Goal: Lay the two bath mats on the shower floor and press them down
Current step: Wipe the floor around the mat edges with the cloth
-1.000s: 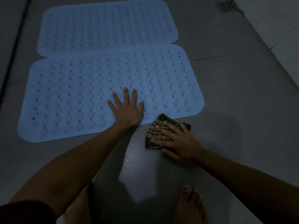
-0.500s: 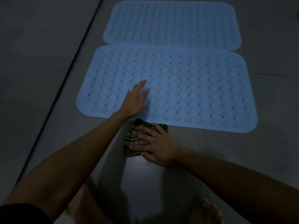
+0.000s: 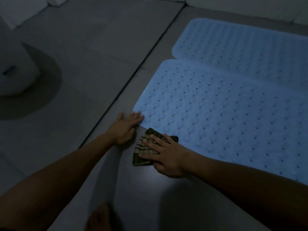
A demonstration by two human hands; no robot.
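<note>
Head view: I'd flatten my left hand (image 3: 124, 129), splayed, onto the near blue mat (image 3: 225, 117) corner; right hand (image 3: 166, 153) pins striped cloth (image 3: 143, 150).

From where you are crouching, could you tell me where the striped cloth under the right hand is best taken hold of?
Probably at the free near-left corner of the striped cloth, coming from the left. The right hand lies flat over its middle, and the far end touches or overlaps the near mat. Only the left part lies bare on the floor, so a pinch there, once the palm lifts, looks simplest.
</note>
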